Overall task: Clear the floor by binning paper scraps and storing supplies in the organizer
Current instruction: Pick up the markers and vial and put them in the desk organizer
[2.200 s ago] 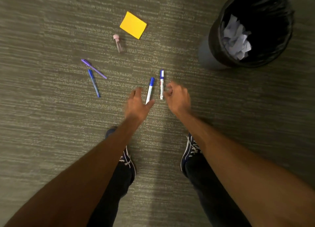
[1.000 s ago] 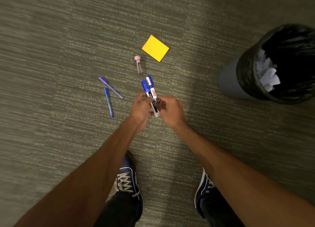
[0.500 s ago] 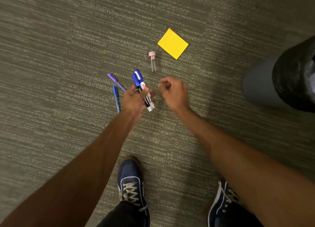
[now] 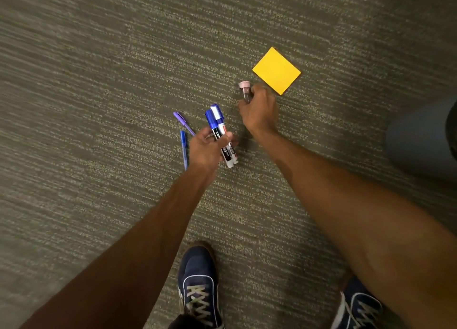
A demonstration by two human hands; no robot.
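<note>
My left hand (image 4: 206, 150) is shut on two blue-capped white markers (image 4: 218, 130), held together above the carpet with caps pointing away from me. My right hand (image 4: 259, 108) reaches forward and its fingers close around a small clear vial with a pink cap (image 4: 245, 91) that lies on the floor. Just beyond the vial lies a yellow sticky-note pad (image 4: 277, 70). A purple pen (image 4: 182, 121) and a blue pen (image 4: 183, 148) lie on the carpet left of my left hand, partly hidden by it.
The grey bin with a black liner (image 4: 420, 140) stands at the right edge, mostly cut off. My two dark blue shoes (image 4: 197, 286) are at the bottom. Grey-green carpet (image 4: 86, 81) stretches all around.
Both markers were lifted from the floor and passed into my left hand. My right hand let go and moved forward onto the vial. The view shifted left, pushing the bin to the edge.
</note>
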